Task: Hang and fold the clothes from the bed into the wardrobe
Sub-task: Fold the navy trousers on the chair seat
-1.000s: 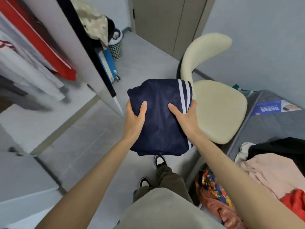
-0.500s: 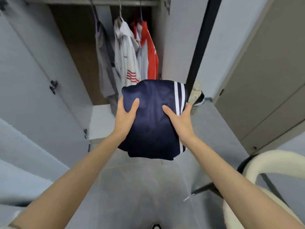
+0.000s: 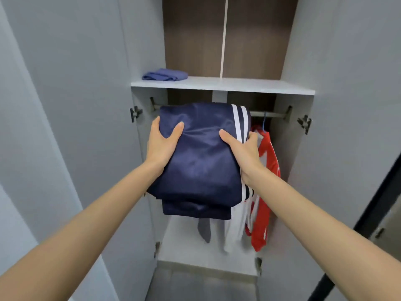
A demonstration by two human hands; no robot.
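A folded navy garment with white side stripes (image 3: 201, 161) is held up in front of the open wardrobe, just below its upper shelf (image 3: 238, 84). My left hand (image 3: 161, 144) grips its left edge, thumb on top. On the striped right edge, my right hand (image 3: 245, 153) grips with the thumb on top and the fingers wrapped round the side. The garment hides most of the hanging rail (image 3: 269, 114). Behind it hang a red and white top (image 3: 265, 192) and pale clothes, partly hidden.
A folded blue cloth (image 3: 166, 75) lies at the left of the upper shelf. Both grey wardrobe doors stand open at either side, left door (image 3: 76, 105), right door (image 3: 347, 105). The wardrobe floor (image 3: 186, 246) is white below the hanging clothes. A dark frame edge (image 3: 375, 213) runs at the right.
The view swung from the chair and bed to face the wardrobe square on. Both hands kept their grip and lifted the navy garment up toward the upper shelf.
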